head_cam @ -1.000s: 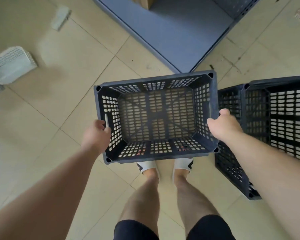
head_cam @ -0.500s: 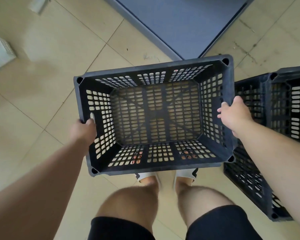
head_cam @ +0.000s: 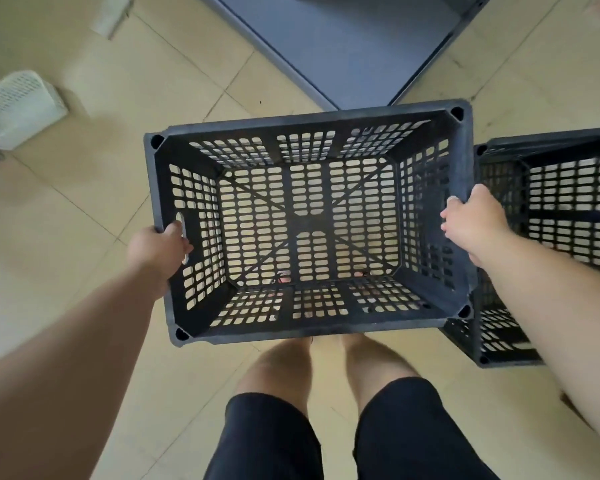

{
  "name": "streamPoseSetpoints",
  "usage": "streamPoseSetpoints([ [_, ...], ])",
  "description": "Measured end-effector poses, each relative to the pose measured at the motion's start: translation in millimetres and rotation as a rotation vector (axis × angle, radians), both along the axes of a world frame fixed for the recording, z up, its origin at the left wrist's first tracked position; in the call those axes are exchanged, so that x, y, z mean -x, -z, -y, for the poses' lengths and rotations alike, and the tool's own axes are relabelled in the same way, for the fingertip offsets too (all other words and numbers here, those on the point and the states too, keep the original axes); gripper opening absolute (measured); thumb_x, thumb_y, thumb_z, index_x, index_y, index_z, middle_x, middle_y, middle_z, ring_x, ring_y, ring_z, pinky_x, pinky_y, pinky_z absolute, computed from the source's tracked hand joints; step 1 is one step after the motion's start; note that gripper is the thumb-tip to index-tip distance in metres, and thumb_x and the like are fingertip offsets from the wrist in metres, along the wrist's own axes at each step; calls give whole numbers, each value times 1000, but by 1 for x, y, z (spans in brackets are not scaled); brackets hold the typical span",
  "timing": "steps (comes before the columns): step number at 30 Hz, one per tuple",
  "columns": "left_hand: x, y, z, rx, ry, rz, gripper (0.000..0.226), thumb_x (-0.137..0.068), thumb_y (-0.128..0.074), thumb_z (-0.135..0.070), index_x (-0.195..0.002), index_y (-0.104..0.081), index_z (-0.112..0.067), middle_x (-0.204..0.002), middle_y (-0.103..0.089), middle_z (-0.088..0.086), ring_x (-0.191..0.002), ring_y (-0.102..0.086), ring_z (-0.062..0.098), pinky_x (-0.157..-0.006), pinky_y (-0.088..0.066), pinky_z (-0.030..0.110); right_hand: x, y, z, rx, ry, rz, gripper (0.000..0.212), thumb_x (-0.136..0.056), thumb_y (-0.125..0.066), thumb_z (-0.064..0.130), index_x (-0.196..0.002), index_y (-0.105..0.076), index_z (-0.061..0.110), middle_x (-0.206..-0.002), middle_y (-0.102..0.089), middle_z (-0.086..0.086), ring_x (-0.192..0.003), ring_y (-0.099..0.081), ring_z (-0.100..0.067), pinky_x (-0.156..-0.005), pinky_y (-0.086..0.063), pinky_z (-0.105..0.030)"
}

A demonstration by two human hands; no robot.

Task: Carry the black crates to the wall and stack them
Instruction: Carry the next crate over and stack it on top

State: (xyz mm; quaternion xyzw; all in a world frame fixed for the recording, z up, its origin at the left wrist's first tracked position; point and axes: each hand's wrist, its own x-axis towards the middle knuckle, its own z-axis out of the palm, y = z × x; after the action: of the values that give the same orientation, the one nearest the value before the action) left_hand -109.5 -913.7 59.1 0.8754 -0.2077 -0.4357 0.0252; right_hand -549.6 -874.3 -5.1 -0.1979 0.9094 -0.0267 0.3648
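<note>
held crate (head_cam: 309, 327) left of second crate (head_cam: 568, 209)

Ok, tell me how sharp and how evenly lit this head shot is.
Head view: held black crate fairly sharp, its rim bowed by the wide-angle lens; light soft and even, no glare; white basket at the left casts a faint, blurred shadow.
</note>
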Motion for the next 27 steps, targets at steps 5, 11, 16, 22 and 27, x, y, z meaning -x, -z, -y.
streamPoseSetpoints([
  [5, -3, -106, -8, 52, 29, -2, 44, -108, -39, -30, -133, -56, 2, -105, -69, 13, -101, -69, 21, -55, -38, 24, -16, -133, -9, -24, -51, -55, 28, -100, -43, 37, -120, -47, 17, -113, -65, -11, -98, -66, -36, -84, -57, -53],
  [11, -13, -214, -23, 139, 64, -25, 35, -102, -46, -28, -119, -61, -1, -80, -64, 7, -68, -60, 20, -59, -43, 28, -29, -263, -29, -29, -54, -135, 31, -104, -44, 28, -128, -48, 10, -119, -62, -17, -104, -62, -39, -84, -53, -47],
  [16, -20, -289, -39, 145, 90, -72, 29, -107, -46, -24, -117, -56, 0, -89, -63, 12, -65, -55, 15, -52, -41, 21, -38, -353, -34, 5, -89, -143, 32, -103, -44, 27, -129, -49, 9, -121, -63, -18, -107, -61, -41, -86, -53, -47],
  [22, -40, -352, -71, 166, 37, -68, 28, -105, -46, -16, -115, -58, 7, -80, -62, 12, -61, -54, 19, -50, -48, 26, -52, -444, -31, 17, -270, -178, 40, -106, -34, 25, -140, -39, 4, -129, -55, -24, -106, -58, -45, -77, -48, -44],
  [27, -35, -393, -114, 223, -112, -19, 39, -103, -46, -20, -129, -57, 7, -89, -65, 13, -67, -62, 23, -58, -49, 33, -61, -492, -27, 46, -375, -204, 39, -107, -38, 23, -141, -39, 3, -136, -51, -25, -117, -53, -47, -81, -46, -46],
])
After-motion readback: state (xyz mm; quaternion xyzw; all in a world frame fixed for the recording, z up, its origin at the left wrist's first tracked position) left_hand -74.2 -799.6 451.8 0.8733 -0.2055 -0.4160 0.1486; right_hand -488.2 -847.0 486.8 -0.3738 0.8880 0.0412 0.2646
